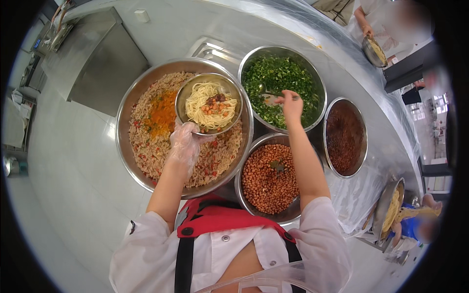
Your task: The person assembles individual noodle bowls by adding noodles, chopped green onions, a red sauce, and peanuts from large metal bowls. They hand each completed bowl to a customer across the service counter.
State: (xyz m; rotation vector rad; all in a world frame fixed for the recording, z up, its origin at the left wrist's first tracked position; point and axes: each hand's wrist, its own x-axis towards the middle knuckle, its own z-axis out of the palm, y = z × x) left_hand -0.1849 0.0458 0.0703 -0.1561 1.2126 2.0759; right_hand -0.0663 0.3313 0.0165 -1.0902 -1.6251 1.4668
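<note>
My left hand [185, 144], in a clear plastic glove, is closed on the near rim of a metal bowl [181, 106]. In this bowl lie pale noodles [201, 103] topped with peanuts and a dark red-brown sauce. The bowl is held over a large basin [122, 141] of cooked minced filling [151, 158] with orange oil on it. Over a basin of chopped greens [293, 73], my right hand [292, 105] grips the handle of a metal spoon [265, 90]. The spoon's head is down at the greens.
Close to my right forearm stands a basin of peanuts [266, 185]. Further right is a basin of dark red sauce [344, 141]. Another person at the far right holds a bowl of noodles [375, 52]. At the lower right, other hands handle noodles over a basin [386, 215].
</note>
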